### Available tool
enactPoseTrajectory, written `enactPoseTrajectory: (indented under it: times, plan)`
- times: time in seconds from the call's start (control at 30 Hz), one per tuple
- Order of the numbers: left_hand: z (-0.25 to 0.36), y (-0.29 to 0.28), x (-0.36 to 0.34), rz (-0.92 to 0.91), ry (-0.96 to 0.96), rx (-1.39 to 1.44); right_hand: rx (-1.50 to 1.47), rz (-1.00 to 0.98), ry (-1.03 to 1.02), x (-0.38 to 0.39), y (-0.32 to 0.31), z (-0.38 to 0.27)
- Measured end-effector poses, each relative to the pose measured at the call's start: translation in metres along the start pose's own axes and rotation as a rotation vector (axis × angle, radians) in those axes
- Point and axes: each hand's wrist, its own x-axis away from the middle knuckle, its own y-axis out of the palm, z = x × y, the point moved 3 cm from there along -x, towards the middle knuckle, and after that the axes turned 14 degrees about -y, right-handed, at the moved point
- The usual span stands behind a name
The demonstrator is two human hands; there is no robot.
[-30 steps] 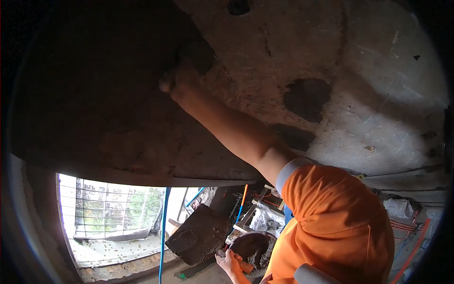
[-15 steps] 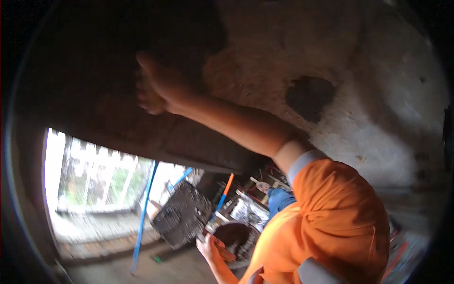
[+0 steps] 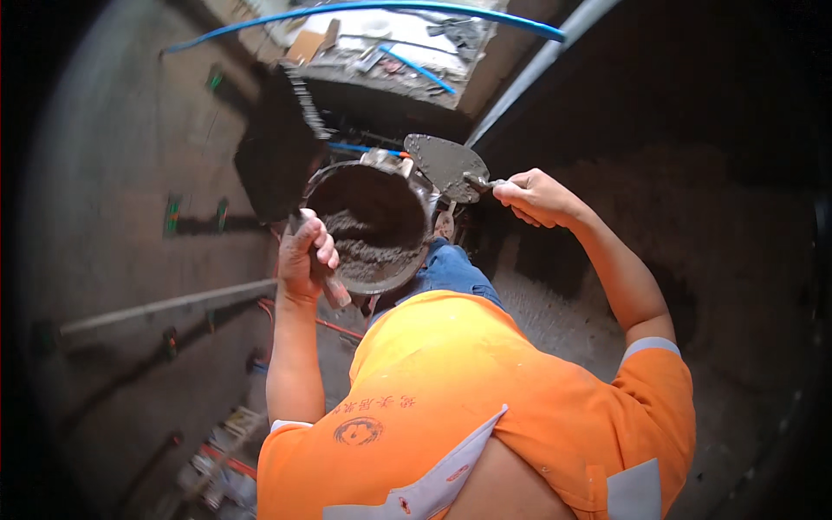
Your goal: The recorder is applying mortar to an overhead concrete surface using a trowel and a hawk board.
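My left hand is closed around the handle of a notched trowel. Its broad dark blade rises beyond the fist, with a toothed edge on the right. My right hand grips a pointed trowel by its handle. Grey mortar coats that blade, which is held out to the left, just beyond the bucket's right rim. Between and below the two tools stands a round bucket with wet grey mortar inside. The bucket's left side is partly hidden by my left hand and the notched trowel.
A blue pipe arches across the top, near a pale pole. Behind the bucket is a cluttered ledge. Walls stand on both sides; the left one has pipe runs. Loose items lie at lower left.
The view has swung round and down toward the bucket. My right arm, stretched out before against the dark wall, is now bent, with the pointed trowel over by the bucket.
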Motion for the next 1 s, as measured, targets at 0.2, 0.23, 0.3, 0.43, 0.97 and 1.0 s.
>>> enactPoseTrajectory:
  times: [0.2, 0.23, 0.3, 0.43, 0.97, 1.0]
  plan:
    - [-0.015, -0.105, 0.059, 0.561, 0.025, 0.095, 1.018, -0.398, -0.367, -0.055, 0.088, -0.048]
    - [-0.026, -0.118, 0.068, 0.583, 0.035, 0.119, 1.207, -0.47, -0.409, -0.068, 0.106, -0.053]
    - [-0.047, -0.137, 0.085, 0.638, 0.036, 0.197, 1.281, -0.435, -0.452, -0.096, 0.129, -0.047]
    - [-0.082, -0.15, 0.115, 0.758, 0.03, 0.301, 1.428, -0.26, -0.528, -0.158, 0.169, 0.0]
    - [-0.112, -0.179, 0.151, 0.94, -0.077, -0.473, 0.125, -0.235, 0.015, -0.15, 0.214, 0.071]
    - [-0.111, -0.179, 0.154, 0.931, -0.112, -0.546, 0.103, -0.253, 0.026, -0.149, 0.21, 0.071]
